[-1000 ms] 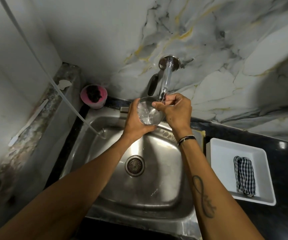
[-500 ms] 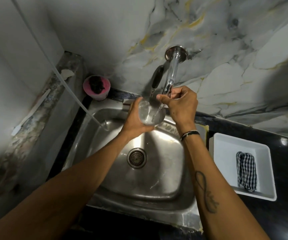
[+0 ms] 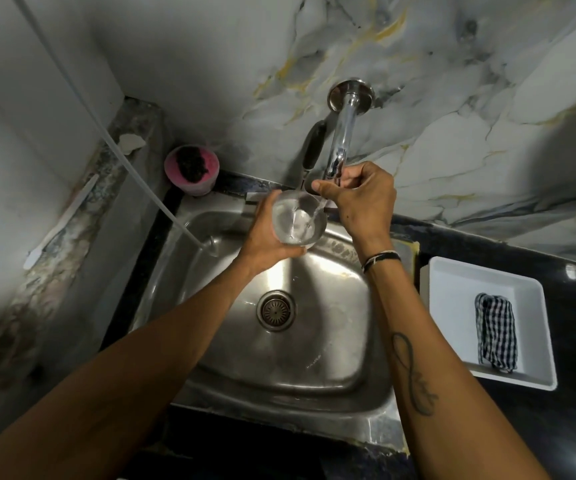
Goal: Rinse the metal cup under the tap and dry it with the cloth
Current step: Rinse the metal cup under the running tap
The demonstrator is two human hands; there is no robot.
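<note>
My left hand [image 3: 268, 233] grips the metal cup [image 3: 298, 218] from its left side and holds it upright over the steel sink [image 3: 331, 355], just under the chrome tap [image 3: 340, 140]. Water runs into the cup, which is partly full. My right hand [image 3: 359, 199] is closed around the tap's lower end, right beside the cup's rim. The black-and-white checked cloth [image 3: 496, 332] lies folded in a white tray [image 3: 453, 292] on the dark counter to the right of the sink.
A pink bowl [image 3: 192, 174] with dark contents stands at the sink's back left corner. A thin white hose [image 3: 124, 157] slants down from the upper left into the basin. A white stick [image 3: 61, 221] lies on the worn left ledge. The marble wall is close behind.
The view has shifted slightly. Water now streams from the tap into the cup and the cup holds more water. Both hands keep their grips.
</note>
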